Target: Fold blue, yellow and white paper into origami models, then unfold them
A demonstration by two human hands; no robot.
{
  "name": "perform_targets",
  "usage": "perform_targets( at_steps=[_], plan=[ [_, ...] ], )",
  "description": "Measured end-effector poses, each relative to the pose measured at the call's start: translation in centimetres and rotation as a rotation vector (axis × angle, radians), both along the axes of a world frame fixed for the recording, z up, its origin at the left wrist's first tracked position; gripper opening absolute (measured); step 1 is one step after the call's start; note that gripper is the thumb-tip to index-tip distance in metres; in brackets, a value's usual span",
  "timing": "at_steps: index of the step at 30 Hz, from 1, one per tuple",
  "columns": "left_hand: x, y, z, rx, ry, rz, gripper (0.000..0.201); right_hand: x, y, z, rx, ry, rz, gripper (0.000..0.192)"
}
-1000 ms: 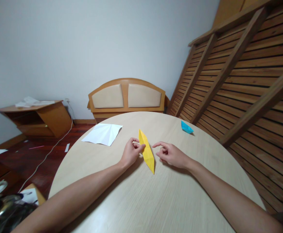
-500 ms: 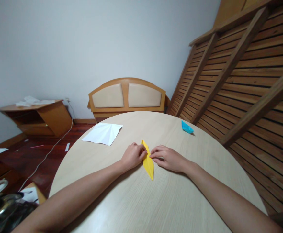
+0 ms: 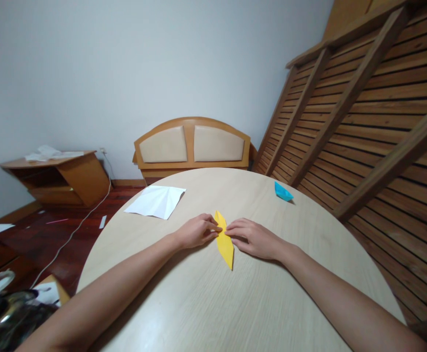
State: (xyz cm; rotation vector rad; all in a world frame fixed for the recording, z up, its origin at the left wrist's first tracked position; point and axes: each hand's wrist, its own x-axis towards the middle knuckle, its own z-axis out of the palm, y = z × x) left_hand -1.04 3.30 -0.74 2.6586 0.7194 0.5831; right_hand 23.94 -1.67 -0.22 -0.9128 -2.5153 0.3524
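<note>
Between my two hands lies a strip of yellow folded paper (image 3: 225, 248), long and narrow with pointed ends, slanting across the tabletop. My left hand (image 3: 198, 231) has its fingers closed at the paper's left edge, near the middle of its length. Opposite it, my right hand (image 3: 253, 238) grips the right edge, its fingertips bent together over the paper. Both thumbs are partly hidden, and so is the part of the paper under the fingertips. Its far tip and the near half show plainly.
The round wooden table (image 3: 184, 303) carries a creased white sheet (image 3: 157, 202) at the back left and a blue folded paper boat (image 3: 283, 191) at the back right. Beyond stand a headboard (image 3: 191, 143), a low cabinet (image 3: 77, 178) and a leaning slatted wooden frame (image 3: 349, 117).
My left hand has shifted slightly left, its fingers flatter at the edge. The yellow paper looks wider and more spread at its middle. My right hand has barely moved.
</note>
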Motion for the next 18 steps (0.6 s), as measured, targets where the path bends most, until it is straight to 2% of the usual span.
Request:
perform_targets(
  at_steps=[4,10,15,18],
  plan=[
    [0.3,-0.1,-0.2,-0.048,-0.031,-0.028,0.026,0.2,0.0,-0.3,0.009,-0.014,-0.019,0.032],
    [0.0,-0.5,0.7,-0.119,-0.056,-0.108,0.029,0.4,0.0,-0.1,-0.007,-0.003,-0.025,0.032],
    [0.0,-0.6,0.9,-0.016,0.030,-0.135,0.035,0.5,-0.1,0.1,-0.019,0.017,-0.019,0.032],
    [0.1,-0.7,0.7,0.017,0.048,-0.126,0.031,0.6,-0.1,0.1,-0.019,0.015,-0.014,0.029]
  ],
)
